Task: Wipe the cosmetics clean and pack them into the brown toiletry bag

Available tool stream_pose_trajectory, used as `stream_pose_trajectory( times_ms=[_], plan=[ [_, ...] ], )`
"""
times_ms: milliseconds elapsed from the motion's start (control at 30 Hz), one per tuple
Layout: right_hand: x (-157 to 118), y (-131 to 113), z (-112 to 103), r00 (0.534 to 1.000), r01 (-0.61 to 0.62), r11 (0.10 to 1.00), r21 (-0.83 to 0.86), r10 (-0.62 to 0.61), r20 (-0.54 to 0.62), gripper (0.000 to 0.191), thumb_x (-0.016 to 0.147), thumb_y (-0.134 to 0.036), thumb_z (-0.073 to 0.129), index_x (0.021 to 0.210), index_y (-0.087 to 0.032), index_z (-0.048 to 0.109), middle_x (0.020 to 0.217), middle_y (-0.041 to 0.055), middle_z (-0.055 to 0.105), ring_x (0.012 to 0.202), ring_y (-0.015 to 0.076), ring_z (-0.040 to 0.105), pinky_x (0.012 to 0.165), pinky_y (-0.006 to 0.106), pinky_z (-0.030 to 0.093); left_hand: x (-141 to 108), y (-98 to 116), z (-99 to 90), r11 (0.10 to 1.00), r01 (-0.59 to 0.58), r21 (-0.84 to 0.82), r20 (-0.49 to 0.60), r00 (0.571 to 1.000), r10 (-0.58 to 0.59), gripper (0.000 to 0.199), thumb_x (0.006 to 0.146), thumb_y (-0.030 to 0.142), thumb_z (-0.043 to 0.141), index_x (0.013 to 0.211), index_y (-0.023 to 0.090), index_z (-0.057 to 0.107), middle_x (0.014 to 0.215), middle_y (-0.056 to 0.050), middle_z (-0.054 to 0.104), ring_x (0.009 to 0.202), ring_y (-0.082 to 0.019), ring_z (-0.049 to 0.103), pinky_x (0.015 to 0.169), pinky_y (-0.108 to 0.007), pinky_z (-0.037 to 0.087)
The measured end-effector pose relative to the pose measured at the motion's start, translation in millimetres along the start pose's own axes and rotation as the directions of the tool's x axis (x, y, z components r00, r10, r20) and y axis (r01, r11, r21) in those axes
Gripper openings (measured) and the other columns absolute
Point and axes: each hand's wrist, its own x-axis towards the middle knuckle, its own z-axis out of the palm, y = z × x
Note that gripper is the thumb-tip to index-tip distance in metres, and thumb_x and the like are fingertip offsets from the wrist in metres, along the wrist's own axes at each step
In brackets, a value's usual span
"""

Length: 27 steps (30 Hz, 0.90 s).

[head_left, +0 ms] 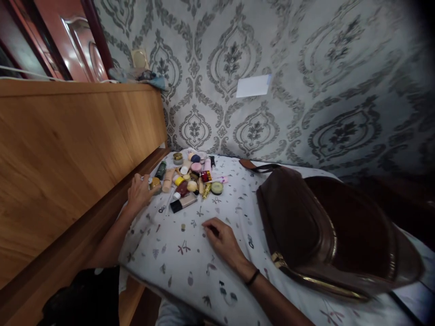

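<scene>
My left hand (137,194) is at the left edge of the bed, its fingers closed on a small jar (155,183) with a gold lid. Loosely curled, my right hand (222,240) rests over the printed sheet, thumb a little apart from the fingers and nothing visible in it. Between and beyond my hands lies a pile of cosmetics: a foundation bottle (183,203) with a black cap, a beige tube (167,180), a dark green bottle (161,170), a round green container (216,188), a red-and-gold jar (205,176) and a gold-lidded jar (177,158).
A large brown leather bag (292,213) with gold zips lies to the right, its strap (251,166) toward the wall. A wooden panel (84,140) rises along the left side. The patterned wall (220,117) bounds the bed (190,253) at the back.
</scene>
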Motion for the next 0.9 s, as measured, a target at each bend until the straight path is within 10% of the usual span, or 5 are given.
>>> stream_pose_trajectory(
  times_ms=[433,700,900],
  plan=[
    [-0.7,-0.5,0.0,1.000,0.023,1.000,-0.020,-0.023,-0.003,0.017,0.083,-0.015,0.052,0.087,-0.019,0.068,0.081,0.0039,0.069,0.072,0.0167,0.062,0.067,0.027,0.048,32.6,-34.2,50.5,0.929,0.048,-0.366,0.091,0.996,-0.015,0.059,0.077,0.049,0.069,0.127,0.022,0.053,0.117,-0.009,0.068,0.108,-0.028,0.064,0.085,-0.034,0.048],
    [-0.7,-7.3,-1.4,1.000,0.008,1.000,-0.009,-0.008,0.025,0.016,0.084,-0.015,0.052,0.088,-0.018,0.067,0.084,0.0045,0.068,0.074,0.0167,0.063,0.069,0.028,0.050,18.5,-31.9,36.2,0.896,0.051,-0.441,0.016,0.999,-0.049,0.058,0.068,0.053,0.073,0.113,0.021,0.055,0.097,-0.003,0.068,0.089,-0.023,0.064,0.072,-0.031,0.047],
    [-4.2,-12.3,0.0,0.998,0.013,1.000,-0.006,-0.013,0.065,0.038,0.082,-0.025,0.067,0.119,-0.020,0.063,0.110,0.0082,0.067,0.092,0.0217,0.063,0.084,0.037,0.054,-20.7,13.7,6.7,0.661,-0.101,-0.744,0.034,0.981,0.189,0.057,0.063,0.054,0.076,0.104,0.021,0.056,0.091,0.000,0.066,0.084,-0.020,0.062,0.074,-0.029,0.048]
  ],
)
